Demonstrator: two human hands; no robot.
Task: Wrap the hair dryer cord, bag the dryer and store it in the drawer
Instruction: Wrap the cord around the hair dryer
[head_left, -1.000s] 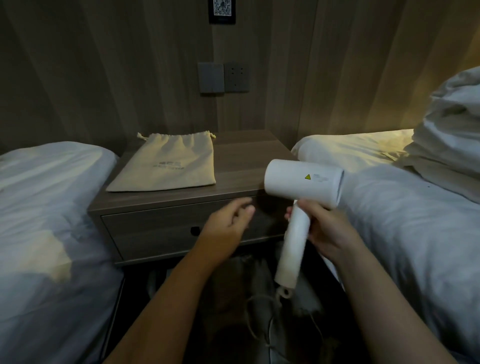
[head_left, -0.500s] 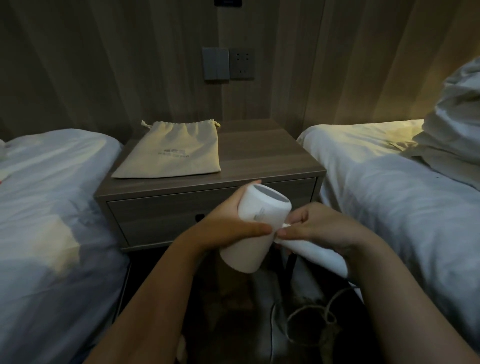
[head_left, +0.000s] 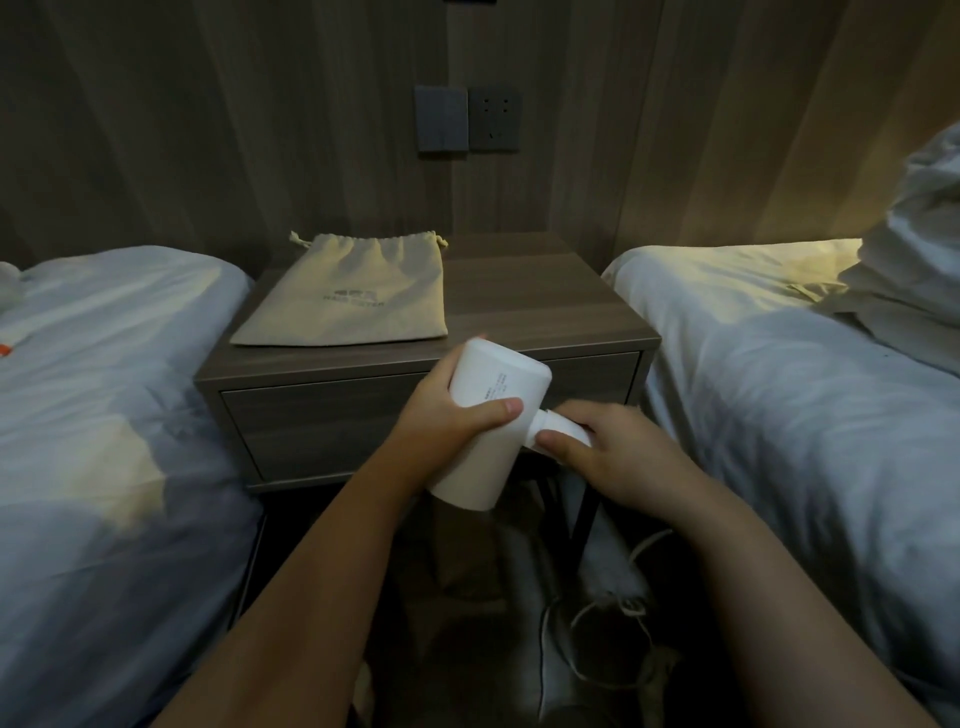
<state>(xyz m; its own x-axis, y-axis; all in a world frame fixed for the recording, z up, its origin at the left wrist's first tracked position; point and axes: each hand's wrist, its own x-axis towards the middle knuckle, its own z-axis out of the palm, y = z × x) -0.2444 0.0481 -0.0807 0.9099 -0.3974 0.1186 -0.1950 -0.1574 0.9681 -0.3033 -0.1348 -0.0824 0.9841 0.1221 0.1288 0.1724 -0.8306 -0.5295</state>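
— In front of the drawer (head_left: 337, 415) we hold the dryer (head_left: 488, 431): our left hand (head_left: 447, 415) wraps the barrel, our right hand (head_left: 608, 452) grips the handle.
— The barrel tilts up and away. The cord (head_left: 647, 543) trails loose to the floor, below our right hand, which is nearer.
— The bag (head_left: 348, 291) lies flat on the counter (head_left: 545, 301) beyond, with nothing between.

Wall (head_left: 260, 130): dark vertical wood panelling.
Switch plate (head_left: 440, 118): on the wall above the nightstand, socket (head_left: 494, 119) just beside it.
Nightstand (head_left: 530, 301): wood-grain, between two beds.
Left bed (head_left: 104, 364): white bedding.
Right bed (head_left: 779, 415): white bedding, warm glow at its head end.
Floor (head_left: 467, 639): dim.
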